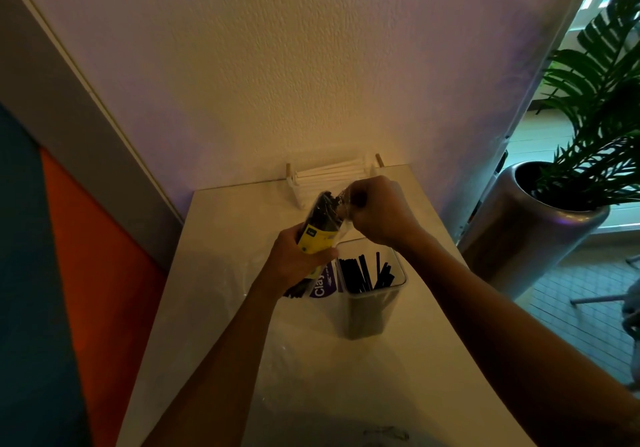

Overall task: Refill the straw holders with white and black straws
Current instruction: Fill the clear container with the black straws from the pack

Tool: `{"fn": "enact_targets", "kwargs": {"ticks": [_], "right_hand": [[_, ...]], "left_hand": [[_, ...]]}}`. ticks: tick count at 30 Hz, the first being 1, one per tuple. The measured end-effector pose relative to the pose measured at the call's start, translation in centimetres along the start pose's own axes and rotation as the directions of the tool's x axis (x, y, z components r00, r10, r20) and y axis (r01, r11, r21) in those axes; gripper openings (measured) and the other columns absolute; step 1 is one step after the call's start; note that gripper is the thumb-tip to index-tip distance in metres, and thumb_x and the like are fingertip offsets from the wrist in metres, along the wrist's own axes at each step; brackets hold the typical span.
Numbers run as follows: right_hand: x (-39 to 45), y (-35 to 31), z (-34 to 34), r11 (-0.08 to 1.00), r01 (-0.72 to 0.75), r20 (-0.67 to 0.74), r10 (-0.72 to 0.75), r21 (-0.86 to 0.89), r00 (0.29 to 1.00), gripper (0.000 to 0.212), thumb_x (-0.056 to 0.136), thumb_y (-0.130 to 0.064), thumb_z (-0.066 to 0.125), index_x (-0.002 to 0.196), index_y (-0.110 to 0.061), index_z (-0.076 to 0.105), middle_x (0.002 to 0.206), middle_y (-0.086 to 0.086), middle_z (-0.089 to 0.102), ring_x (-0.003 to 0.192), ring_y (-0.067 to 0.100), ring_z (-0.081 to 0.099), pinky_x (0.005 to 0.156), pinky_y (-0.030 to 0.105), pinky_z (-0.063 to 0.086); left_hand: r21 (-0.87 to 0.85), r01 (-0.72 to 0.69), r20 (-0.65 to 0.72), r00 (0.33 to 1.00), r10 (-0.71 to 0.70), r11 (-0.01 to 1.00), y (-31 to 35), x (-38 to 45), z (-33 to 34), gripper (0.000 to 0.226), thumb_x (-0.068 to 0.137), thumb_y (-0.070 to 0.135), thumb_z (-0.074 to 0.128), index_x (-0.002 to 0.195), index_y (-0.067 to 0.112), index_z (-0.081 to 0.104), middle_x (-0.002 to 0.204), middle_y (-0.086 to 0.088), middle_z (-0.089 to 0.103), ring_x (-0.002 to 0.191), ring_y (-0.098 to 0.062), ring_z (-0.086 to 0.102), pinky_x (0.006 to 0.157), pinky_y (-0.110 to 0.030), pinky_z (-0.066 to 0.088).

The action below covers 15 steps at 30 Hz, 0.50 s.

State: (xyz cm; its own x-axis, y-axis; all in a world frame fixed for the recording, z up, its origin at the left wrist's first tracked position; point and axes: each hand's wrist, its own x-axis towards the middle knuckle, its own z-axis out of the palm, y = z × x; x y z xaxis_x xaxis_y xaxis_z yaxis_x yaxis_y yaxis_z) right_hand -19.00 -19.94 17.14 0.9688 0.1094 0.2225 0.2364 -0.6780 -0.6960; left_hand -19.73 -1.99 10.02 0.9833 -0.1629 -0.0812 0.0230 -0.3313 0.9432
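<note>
A pale table against a textured wall; on it a clear square straw holder with black straws, white straws behind. Left hand grips a black-straw pack above the holder; right hand pinches its plastic top

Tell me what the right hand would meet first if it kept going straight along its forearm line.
Likely the clear wrap of the black straw pack, which the right hand already pinches. Beyond that lie the white straws by the wall, though depth is unclear.
</note>
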Motion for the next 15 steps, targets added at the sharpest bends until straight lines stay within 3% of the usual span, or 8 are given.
{"fn": "enact_targets", "kwargs": {"ticks": [5, 10, 15], "right_hand": [[-0.1, -0.1, -0.2, 1.000, 0.011, -0.043, -0.012, -0.020, 0.999, 0.016, 0.086, 0.000, 0.066, 0.089, -0.013, 0.076, 0.080, -0.010, 0.067, 0.071, -0.005, 0.059, 0.061, -0.002, 0.041], [-0.3, -0.1, -0.5, 0.999, 0.014, -0.053, -0.013, 0.028, 0.998, 0.011, 0.090, -0.007, 0.067, 0.092, -0.013, 0.076, 0.076, -0.015, 0.063, 0.070, -0.007, 0.059, 0.062, -0.001, 0.041], [-0.3, 0.0, -0.6, 0.998, 0.041, -0.054, -0.038, 0.055, 0.998, 0.012, 0.089, -0.011, 0.068, 0.098, -0.014, 0.076, 0.082, -0.011, 0.068, 0.072, -0.007, 0.062, 0.064, -0.001, 0.044]], "left_hand": [[-0.006, 0.020, 0.001, 1.000, -0.020, 1.000, -0.6, -0.1, 0.1, 0.041, 0.071, 0.022, 0.085, 0.105, 0.026, 0.063, 0.096, 0.007, 0.070, 0.088, -0.010, 0.068, 0.077, -0.030, 0.056], [-0.036, 0.019, 0.017, 1.000, -0.019, 0.999, 0.0, -0.8, 0.0, 0.035, 0.073, 0.018, 0.082, 0.093, 0.036, 0.059, 0.087, 0.017, 0.067, 0.074, 0.005, 0.066, 0.059, -0.012, 0.050], [-0.075, 0.035, 0.034, 0.999, -0.033, 0.997, 0.0, -1.1, -0.1, 0.036, 0.074, 0.014, 0.081, 0.095, 0.034, 0.059, 0.089, 0.014, 0.067, 0.073, 0.003, 0.066, 0.055, -0.011, 0.049]]}}
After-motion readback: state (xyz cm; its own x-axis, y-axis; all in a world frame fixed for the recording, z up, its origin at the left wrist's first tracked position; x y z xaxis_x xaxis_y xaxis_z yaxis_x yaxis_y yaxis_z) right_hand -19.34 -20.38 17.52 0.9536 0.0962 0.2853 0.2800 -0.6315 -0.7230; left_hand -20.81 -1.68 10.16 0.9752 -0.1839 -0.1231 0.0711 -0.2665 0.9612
